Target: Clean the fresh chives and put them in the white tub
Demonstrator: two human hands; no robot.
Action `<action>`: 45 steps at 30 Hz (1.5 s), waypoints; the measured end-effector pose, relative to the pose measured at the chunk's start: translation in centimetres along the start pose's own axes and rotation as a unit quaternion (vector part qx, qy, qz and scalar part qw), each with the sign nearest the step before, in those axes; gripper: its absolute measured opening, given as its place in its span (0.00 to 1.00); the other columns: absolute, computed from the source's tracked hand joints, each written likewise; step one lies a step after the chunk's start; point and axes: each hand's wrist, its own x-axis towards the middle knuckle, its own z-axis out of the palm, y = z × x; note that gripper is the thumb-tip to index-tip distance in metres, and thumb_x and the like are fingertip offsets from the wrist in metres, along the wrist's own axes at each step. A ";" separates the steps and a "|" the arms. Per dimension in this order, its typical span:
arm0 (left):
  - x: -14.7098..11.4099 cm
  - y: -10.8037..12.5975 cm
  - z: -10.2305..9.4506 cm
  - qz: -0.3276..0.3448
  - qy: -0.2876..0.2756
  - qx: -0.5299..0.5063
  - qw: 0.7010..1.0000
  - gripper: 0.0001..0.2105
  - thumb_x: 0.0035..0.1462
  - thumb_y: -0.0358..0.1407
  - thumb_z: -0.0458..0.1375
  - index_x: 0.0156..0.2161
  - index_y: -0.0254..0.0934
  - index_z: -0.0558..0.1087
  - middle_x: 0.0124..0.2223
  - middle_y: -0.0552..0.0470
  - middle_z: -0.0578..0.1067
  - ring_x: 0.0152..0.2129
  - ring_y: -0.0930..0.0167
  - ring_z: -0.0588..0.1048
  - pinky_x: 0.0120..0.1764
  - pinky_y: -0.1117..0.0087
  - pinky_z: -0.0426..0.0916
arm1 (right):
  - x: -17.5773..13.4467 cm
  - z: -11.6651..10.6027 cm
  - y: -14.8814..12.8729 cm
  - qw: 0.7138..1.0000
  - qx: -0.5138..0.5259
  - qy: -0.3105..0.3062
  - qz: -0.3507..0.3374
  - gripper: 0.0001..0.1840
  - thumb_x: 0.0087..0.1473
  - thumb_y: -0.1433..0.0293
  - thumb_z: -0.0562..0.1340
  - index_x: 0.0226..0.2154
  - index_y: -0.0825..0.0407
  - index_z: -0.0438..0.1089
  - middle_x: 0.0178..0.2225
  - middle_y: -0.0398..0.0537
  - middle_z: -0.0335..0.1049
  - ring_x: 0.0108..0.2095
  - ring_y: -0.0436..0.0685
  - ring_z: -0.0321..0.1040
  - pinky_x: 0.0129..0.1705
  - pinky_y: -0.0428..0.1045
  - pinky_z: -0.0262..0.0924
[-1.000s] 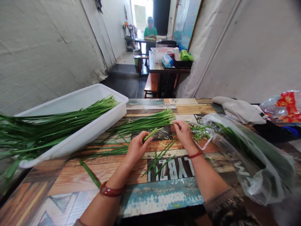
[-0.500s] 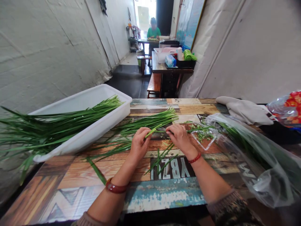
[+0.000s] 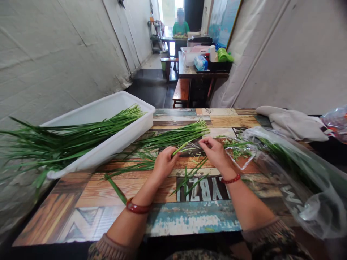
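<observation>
My left hand point(image 3: 166, 162) is closed round a few garlic chive stalks point(image 3: 183, 146), whose pale ends point up and to the right. Just right of those ends, my right hand point(image 3: 215, 152) has thumb and fingers pinched together; whatever lies between them is too small to make out. Behind both hands a bunch of garlic chives point(image 3: 176, 135) rests on the table. Loose green pieces point(image 3: 191, 182) are strewn in front, between my forearms. Beside my right wrist are small trimmings point(image 3: 238, 151) on or under clear plastic.
On the left stands a white tub point(image 3: 119, 143) with a large bundle of chives point(image 3: 89, 131) hanging over its edge. A clear plastic bag point(image 3: 311, 202) of greens lies right, below a grey cloth point(image 3: 294, 124). Farther off, a person in green point(image 3: 181, 29) sits at another table.
My right hand has drawn away from the stalk ends, leaving a wider gap between the hands. The left hand still holds the stalks. The whole view has shifted slightly.
</observation>
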 end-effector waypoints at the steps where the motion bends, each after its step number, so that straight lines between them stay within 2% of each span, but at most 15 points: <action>1: 0.0 0.0 0.0 -0.002 0.001 -0.004 1.000 0.12 0.63 0.38 0.50 0.28 0.37 0.68 0.28 0.54 0.67 0.28 0.71 0.67 0.33 0.72 0.58 | 0.1 -0.3 0.1 0.999 0.018 0.013 0.026 0.09 0.56 0.64 0.61 0.33 0.51 0.74 0.32 0.46 0.75 0.32 0.55 0.69 0.36 0.50 0.62; 3: 0.0 -0.1 0.0 -0.003 0.004 -0.007 1.000 0.12 0.62 0.38 0.51 0.28 0.37 0.67 0.28 0.54 0.67 0.28 0.71 0.67 0.33 0.72 0.58 | 0.2 -0.4 -0.1 0.999 0.036 0.015 0.033 0.10 0.57 0.63 0.60 0.35 0.51 0.74 0.33 0.46 0.75 0.33 0.55 0.70 0.36 0.50 0.63; 8: -0.1 -0.1 0.1 0.005 0.006 -0.007 1.000 0.11 0.62 0.38 0.52 0.29 0.37 0.67 0.28 0.54 0.67 0.28 0.71 0.67 0.32 0.72 0.57 | -0.9 1.3 -1.5 0.992 -0.022 -0.067 -0.109 0.06 0.55 0.67 0.63 0.35 0.48 0.76 0.36 0.47 0.76 0.40 0.57 0.70 0.46 0.53 0.62; 10: -0.1 -0.1 0.2 0.010 -0.002 -0.008 1.000 0.11 0.62 0.39 0.52 0.29 0.38 0.68 0.28 0.55 0.68 0.28 0.72 0.67 0.32 0.72 0.58 | -1.3 2.3 -1.8 0.988 -0.029 -0.082 -0.129 0.05 0.53 0.66 0.65 0.34 0.48 0.76 0.35 0.47 0.76 0.40 0.57 0.70 0.46 0.53 0.62; 12: -0.1 -0.2 0.3 0.015 -0.011 -0.009 1.000 0.11 0.62 0.40 0.52 0.29 0.38 0.68 0.28 0.55 0.67 0.27 0.72 0.67 0.32 0.72 0.58 | -1.6 2.8 -1.8 0.991 -0.003 -0.079 -0.104 0.06 0.54 0.65 0.64 0.31 0.48 0.76 0.34 0.47 0.76 0.38 0.57 0.70 0.44 0.52 0.63; 14: -0.1 -0.2 0.4 0.017 -0.014 -0.006 1.000 0.12 0.62 0.40 0.51 0.28 0.38 0.67 0.27 0.55 0.67 0.27 0.72 0.67 0.32 0.73 0.58 | -1.5 2.9 -1.5 0.996 0.035 -0.069 -0.042 0.09 0.55 0.63 0.62 0.30 0.49 0.75 0.31 0.46 0.76 0.34 0.55 0.70 0.38 0.50 0.63; 18: -0.1 -0.1 0.3 0.009 0.001 -0.004 1.000 0.14 0.63 0.41 0.49 0.27 0.38 0.65 0.27 0.55 0.66 0.27 0.72 0.66 0.32 0.73 0.58 | -0.7 1.8 -1.0 0.998 0.041 -0.023 0.052 0.14 0.56 0.60 0.59 0.29 0.52 0.73 0.26 0.44 0.72 0.27 0.53 0.66 0.30 0.47 0.59; 21: 0.1 -0.1 0.1 0.002 0.005 -0.007 1.000 0.14 0.63 0.40 0.48 0.27 0.38 0.65 0.27 0.55 0.68 0.27 0.72 0.67 0.31 0.73 0.58 | -0.1 0.9 -0.9 0.999 0.027 0.008 0.032 0.13 0.57 0.62 0.58 0.30 0.52 0.73 0.29 0.45 0.73 0.31 0.53 0.68 0.35 0.47 0.61; 24: 0.2 -0.2 0.0 0.001 0.001 -0.010 1.000 0.12 0.63 0.40 0.49 0.32 0.38 0.69 0.30 0.53 0.72 0.29 0.71 0.70 0.33 0.72 0.61 | -0.1 0.8 -1.3 0.999 0.023 -0.036 -0.029 0.10 0.57 0.64 0.59 0.33 0.51 0.74 0.34 0.46 0.75 0.35 0.54 0.69 0.40 0.48 0.62; 27: 0.0 -0.3 0.1 0.014 -0.011 -0.005 1.000 0.10 0.63 0.40 0.50 0.38 0.39 0.72 0.35 0.51 0.76 0.33 0.69 0.73 0.36 0.71 0.63 | -0.5 1.4 -1.6 0.995 0.004 -0.063 -0.075 0.08 0.56 0.66 0.60 0.30 0.50 0.74 0.32 0.45 0.74 0.35 0.54 0.68 0.41 0.49 0.61; 32: -0.3 -0.1 0.2 0.030 -0.054 0.052 0.997 0.08 0.61 0.37 0.53 0.41 0.41 0.74 0.39 0.49 0.78 0.35 0.67 0.75 0.37 0.71 0.64 | -0.4 1.8 -0.7 0.997 0.045 -0.057 0.004 0.11 0.57 0.64 0.59 0.30 0.52 0.73 0.28 0.44 0.73 0.30 0.53 0.68 0.33 0.47 0.62; 34: -0.3 -0.1 0.2 0.017 -0.041 0.058 0.997 0.09 0.62 0.37 0.51 0.37 0.40 0.73 0.35 0.50 0.76 0.32 0.68 0.74 0.35 0.71 0.63 | 0.0 1.4 0.4 0.999 0.020 -0.014 0.020 0.11 0.57 0.63 0.58 0.31 0.52 0.73 0.30 0.45 0.74 0.31 0.54 0.69 0.36 0.48 0.63; 37: 0.0 -0.1 0.1 0.015 -0.001 0.020 1.000 0.12 0.63 0.39 0.49 0.31 0.38 0.69 0.31 0.52 0.73 0.29 0.70 0.71 0.34 0.72 0.62 | 0.7 0.3 2.4 0.996 -0.079 0.043 -0.020 0.11 0.58 0.67 0.56 0.37 0.52 0.74 0.37 0.50 0.76 0.40 0.58 0.70 0.47 0.53 0.62; 40: 0.2 -0.1 0.1 0.017 0.020 -0.024 0.999 0.13 0.63 0.39 0.48 0.29 0.38 0.67 0.29 0.54 0.71 0.28 0.72 0.69 0.32 0.73 0.60 | 1.2 -0.5 3.9 0.984 -0.162 0.049 -0.057 0.15 0.59 0.70 0.54 0.45 0.51 0.73 0.44 0.53 0.75 0.46 0.60 0.68 0.52 0.57 0.59; 45: 0.1 -0.2 0.1 -0.001 0.031 -0.058 0.998 0.11 0.61 0.40 0.50 0.30 0.37 0.67 0.27 0.57 0.67 0.25 0.74 0.66 0.31 0.74 0.57 | 1.8 -0.9 4.7 0.963 -0.256 0.031 -0.072 0.19 0.59 0.73 0.53 0.50 0.52 0.70 0.49 0.55 0.73 0.51 0.60 0.65 0.55 0.58 0.56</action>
